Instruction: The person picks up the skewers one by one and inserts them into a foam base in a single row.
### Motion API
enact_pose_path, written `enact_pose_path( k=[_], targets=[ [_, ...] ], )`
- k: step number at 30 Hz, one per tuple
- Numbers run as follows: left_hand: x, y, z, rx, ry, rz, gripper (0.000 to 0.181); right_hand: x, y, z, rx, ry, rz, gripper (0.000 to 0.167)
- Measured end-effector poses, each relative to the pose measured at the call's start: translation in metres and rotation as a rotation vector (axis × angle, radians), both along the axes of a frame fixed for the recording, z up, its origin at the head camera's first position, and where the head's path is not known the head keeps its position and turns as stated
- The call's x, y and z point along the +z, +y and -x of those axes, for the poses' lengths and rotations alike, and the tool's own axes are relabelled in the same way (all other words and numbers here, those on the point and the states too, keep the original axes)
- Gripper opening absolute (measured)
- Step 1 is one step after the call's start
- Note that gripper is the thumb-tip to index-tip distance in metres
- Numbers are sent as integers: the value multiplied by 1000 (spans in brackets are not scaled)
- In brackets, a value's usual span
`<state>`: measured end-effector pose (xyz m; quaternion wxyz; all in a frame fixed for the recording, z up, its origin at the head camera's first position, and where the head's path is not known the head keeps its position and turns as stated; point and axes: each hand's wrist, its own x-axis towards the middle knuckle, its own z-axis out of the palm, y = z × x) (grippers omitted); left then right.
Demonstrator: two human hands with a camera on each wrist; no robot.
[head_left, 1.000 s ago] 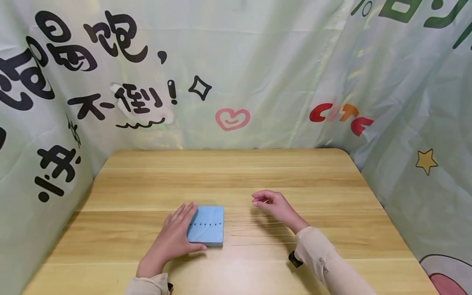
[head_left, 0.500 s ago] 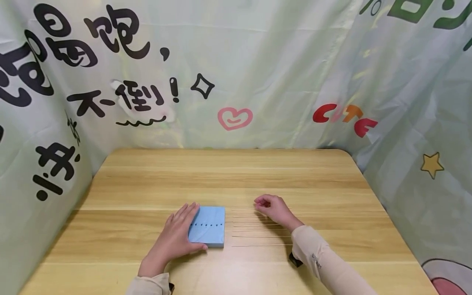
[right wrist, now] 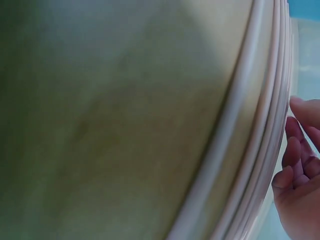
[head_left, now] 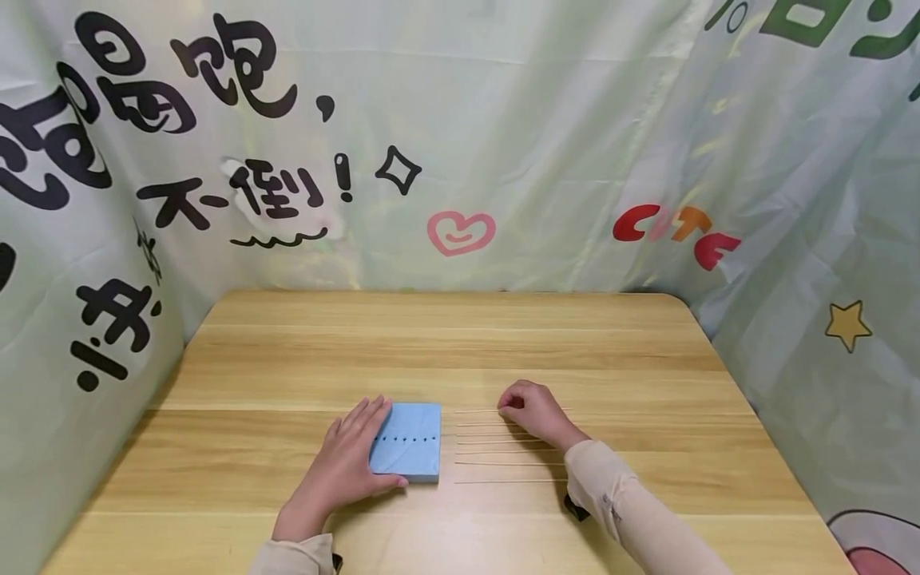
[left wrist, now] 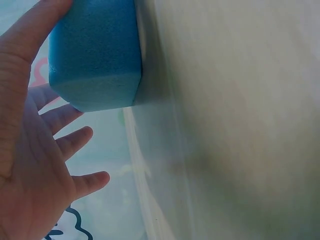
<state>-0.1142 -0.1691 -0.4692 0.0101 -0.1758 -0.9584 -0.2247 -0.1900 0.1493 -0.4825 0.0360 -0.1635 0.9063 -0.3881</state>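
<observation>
A blue foam block (head_left: 406,455) with a row of small dark holes lies on the wooden table. My left hand (head_left: 352,455) holds its left part, thumb along the near side and fingers at the far side. In the left wrist view, the thumb and fingers straddle the block (left wrist: 97,55), the lower fingers spread. Right of the block, several thin pale sticks (head_left: 503,463) lie parallel. My right hand (head_left: 535,411) pinches the farthest stick (head_left: 474,411), fingertips low at the table. In the right wrist view, its fingers (right wrist: 292,150) are curled beside the row; the contact is partly hidden.
The wooden table (head_left: 431,335) reaches back to a printed fabric curtain (head_left: 532,160), which also hangs along both sides. A dark wrist strap piece (head_left: 575,508) shows under the right sleeve (head_left: 611,487).
My right hand has lowered from above the sticks to the farthest one, its fingertips closing on it. The left hand and the block stay in place; the view has shifted slightly.
</observation>
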Motion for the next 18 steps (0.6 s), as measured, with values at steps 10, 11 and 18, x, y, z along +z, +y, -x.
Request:
enact_pose_path(
  k=[10,11,18],
  targets=[
    [2,1,-1,0,-4,9,114,0,-2,3,39,53,-131,11],
    [2,1,-1,1,-6,10,114,0,-2,3,41,58,-145,11],
    [1,1,-2,8,-3,7,113,0,-5,1,28,85,-193,14]
  ],
)
